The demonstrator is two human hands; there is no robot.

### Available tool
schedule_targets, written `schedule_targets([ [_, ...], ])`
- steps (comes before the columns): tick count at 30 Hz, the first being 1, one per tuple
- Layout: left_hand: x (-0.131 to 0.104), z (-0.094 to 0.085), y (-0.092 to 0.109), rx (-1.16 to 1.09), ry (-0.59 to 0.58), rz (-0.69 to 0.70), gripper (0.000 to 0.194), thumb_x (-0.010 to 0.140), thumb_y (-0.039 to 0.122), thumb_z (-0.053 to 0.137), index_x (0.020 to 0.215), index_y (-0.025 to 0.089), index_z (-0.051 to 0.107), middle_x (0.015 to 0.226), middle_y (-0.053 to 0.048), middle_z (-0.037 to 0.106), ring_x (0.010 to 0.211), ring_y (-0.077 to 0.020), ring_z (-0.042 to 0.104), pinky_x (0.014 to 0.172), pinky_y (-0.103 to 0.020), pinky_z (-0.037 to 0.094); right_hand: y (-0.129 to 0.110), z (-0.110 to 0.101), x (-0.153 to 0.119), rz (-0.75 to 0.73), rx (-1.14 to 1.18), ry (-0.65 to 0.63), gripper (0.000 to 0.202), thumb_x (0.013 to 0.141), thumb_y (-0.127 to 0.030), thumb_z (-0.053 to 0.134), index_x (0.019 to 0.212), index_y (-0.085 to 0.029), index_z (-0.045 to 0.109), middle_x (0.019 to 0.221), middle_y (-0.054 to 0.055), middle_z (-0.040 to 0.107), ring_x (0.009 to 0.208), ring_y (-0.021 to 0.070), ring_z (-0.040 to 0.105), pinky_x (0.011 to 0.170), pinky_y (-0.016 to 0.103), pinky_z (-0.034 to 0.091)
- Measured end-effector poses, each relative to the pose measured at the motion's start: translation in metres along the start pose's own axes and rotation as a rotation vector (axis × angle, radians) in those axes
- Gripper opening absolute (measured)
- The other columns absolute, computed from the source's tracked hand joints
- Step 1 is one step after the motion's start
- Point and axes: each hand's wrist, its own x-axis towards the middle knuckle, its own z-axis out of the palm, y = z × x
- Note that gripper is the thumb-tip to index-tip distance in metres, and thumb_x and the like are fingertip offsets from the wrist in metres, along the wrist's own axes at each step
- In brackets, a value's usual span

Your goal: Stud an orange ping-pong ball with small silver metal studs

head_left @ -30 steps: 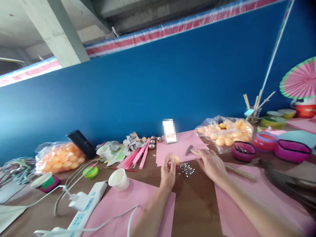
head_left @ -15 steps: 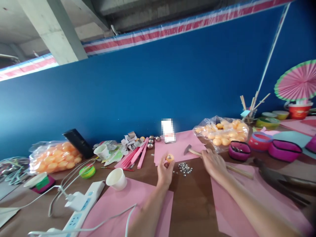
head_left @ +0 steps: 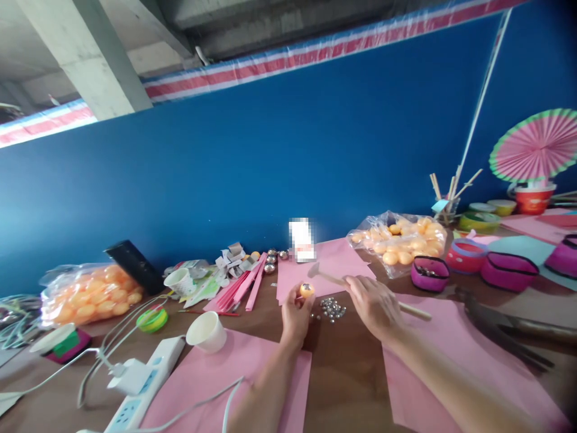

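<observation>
Between its fingertips, my left hand (head_left: 295, 316) holds an orange ball (head_left: 307, 290) with a dark or shiny patch on top. My right hand (head_left: 372, 304) is wrapped round the wooden handle of a small hammer (head_left: 331, 278); the hammer's head is up and to the right of the ball, not touching it. A pile of small shiny metal pieces (head_left: 332, 308) lies on the brown table between my hands. Behind them is a pink sheet (head_left: 324, 264).
Bags of orange balls (head_left: 92, 293) (head_left: 401, 240) lie at left and right. A white cup (head_left: 206, 332), a power strip (head_left: 146, 385), pink strips (head_left: 238, 288), a purple container (head_left: 430, 273) and a large dark tool (head_left: 500, 325) surround the work area.
My right hand and the hammer have moved left, bringing the head closer to the ball. The whole view has shifted slightly.
</observation>
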Motion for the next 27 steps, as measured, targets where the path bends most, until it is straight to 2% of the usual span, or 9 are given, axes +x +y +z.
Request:
schedule_targets([
  [5, -0.0014, -0.0001, 0.0016, 0.042, -0.025, 0.032, 0.048, 0.064, 0.029, 0.064, 0.108, 0.015, 0.053, 0.078, -0.004, 0.064, 0.064, -0.0106, 0.057, 0.058, -0.020, 0.044, -0.0058, 0.0014, -0.0015, -0.076, 0.003, -0.018, 0.023, 0.089, -0.026, 0.037, 0.103, -0.021, 0.055, 0.067, 0.001, 0.058, 0.064, 0.0114, 0.053, 0.058, 0.023, 0.030],
  [9, -0.0006, 0.0010, 0.0009, 0.017, 0.024, 0.037, 0.047, 0.061, 0.027, 0.066, 0.106, 0.018, 0.054, 0.086, -0.004, 0.063, 0.067, -0.0102, 0.058, 0.061, -0.020, 0.044, -0.0050, 0.0032, -0.0029, 0.000, 0.013, 0.016, 0.025, 0.089, -0.025, 0.037, 0.107, -0.021, 0.054, 0.070, 0.002, 0.059, 0.067, 0.0118, 0.054, 0.060, 0.022, 0.031],
  [14, -0.0009, 0.0013, 0.0016, 0.035, 0.008, 0.042, 0.042, 0.060, 0.024, 0.066, 0.101, 0.020, 0.055, 0.090, -0.003, 0.061, 0.062, -0.0084, 0.056, 0.057, -0.019, 0.044, -0.0062, 0.0021, -0.0036, -0.062, 0.009, -0.025, 0.025, 0.088, -0.025, 0.038, 0.106, -0.021, 0.054, 0.068, 0.002, 0.058, 0.065, 0.0125, 0.053, 0.059, 0.023, 0.031],
  [17, -0.0018, 0.0011, 0.0028, 0.030, 0.020, 0.034, 0.042, 0.061, 0.023, 0.066, 0.101, 0.019, 0.054, 0.091, -0.003, 0.061, 0.067, -0.0097, 0.058, 0.059, -0.020, 0.044, -0.0070, 0.0003, -0.0036, -0.022, 0.019, 0.003, 0.026, 0.089, -0.024, 0.036, 0.109, -0.020, 0.053, 0.071, 0.003, 0.059, 0.068, 0.0129, 0.053, 0.061, 0.023, 0.032],
  [22, -0.0030, 0.0017, 0.0063, 0.002, 0.014, 0.023, 0.042, 0.060, 0.023, 0.066, 0.100, 0.019, 0.055, 0.091, -0.004, 0.062, 0.068, -0.0099, 0.058, 0.062, -0.021, 0.044, -0.0068, -0.0006, -0.0037, -0.044, 0.008, -0.052, 0.024, 0.089, -0.024, 0.037, 0.105, -0.022, 0.055, 0.068, 0.002, 0.058, 0.066, 0.0125, 0.053, 0.058, 0.023, 0.031],
  [27, -0.0033, 0.0008, 0.0063, -0.001, 0.011, 0.018, 0.049, 0.063, 0.027, 0.065, 0.109, 0.017, 0.053, 0.086, -0.005, 0.063, 0.069, -0.0106, 0.058, 0.065, -0.022, 0.045, -0.0082, 0.0007, -0.0040, -0.030, 0.029, -0.011, 0.026, 0.089, -0.024, 0.036, 0.108, -0.020, 0.053, 0.073, 0.003, 0.059, 0.070, 0.0127, 0.054, 0.062, 0.023, 0.032],
])
